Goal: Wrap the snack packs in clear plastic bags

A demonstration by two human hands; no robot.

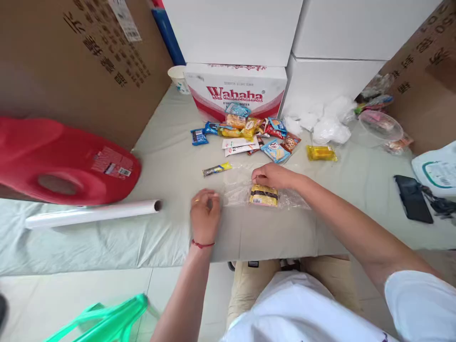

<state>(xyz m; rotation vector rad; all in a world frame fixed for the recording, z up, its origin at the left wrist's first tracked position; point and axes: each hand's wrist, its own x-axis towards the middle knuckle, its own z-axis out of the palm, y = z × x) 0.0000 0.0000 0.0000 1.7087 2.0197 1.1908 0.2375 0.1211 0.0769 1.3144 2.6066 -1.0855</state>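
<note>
A small yellow snack packet (263, 195) with a dark band lies on a sheet of clear plastic film (237, 194) spread near the table's front edge. Just above the packet, my right hand (273, 175) is closed, its fingertips pinching the film. My left hand (205, 213), with a red string at the wrist, rests on the table by the film's left edge. Its fingers are curled in, and whatever they may hold is hidden. Beyond the hands lies a thin yellow-and-black stick packet (217, 169).
Several wrapped snacks (249, 128) are heaped before a Wahaha carton (237, 90). To the left are a film roll (94, 213) and a red jug (67, 161). Rightward lie a yellow packet (321, 153), crumpled white plastic (331, 121), a clear bowl (380, 127) and a phone (413, 198).
</note>
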